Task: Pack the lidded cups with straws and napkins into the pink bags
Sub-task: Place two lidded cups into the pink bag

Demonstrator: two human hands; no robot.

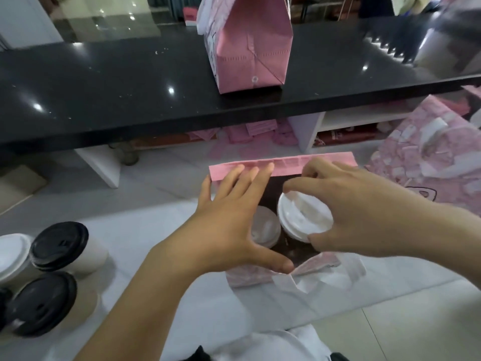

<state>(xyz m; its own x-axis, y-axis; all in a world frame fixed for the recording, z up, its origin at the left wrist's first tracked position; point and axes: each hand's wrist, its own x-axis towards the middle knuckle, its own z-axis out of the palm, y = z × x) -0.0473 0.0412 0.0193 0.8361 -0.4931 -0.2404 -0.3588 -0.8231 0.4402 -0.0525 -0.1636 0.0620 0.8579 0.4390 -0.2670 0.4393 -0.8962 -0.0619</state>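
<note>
Your left hand is spreading straight fingers across the mouth of the open pink bag, while your right hand is gripping the rim of a white-lidded cup sitting inside it beside another cup. A closed bag is standing on the bench.

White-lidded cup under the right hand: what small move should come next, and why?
Probably lower the cup fully into the open bag beside the other cup. The right hand grips its lid above the opening, and the left hand spreads the bag.
</note>
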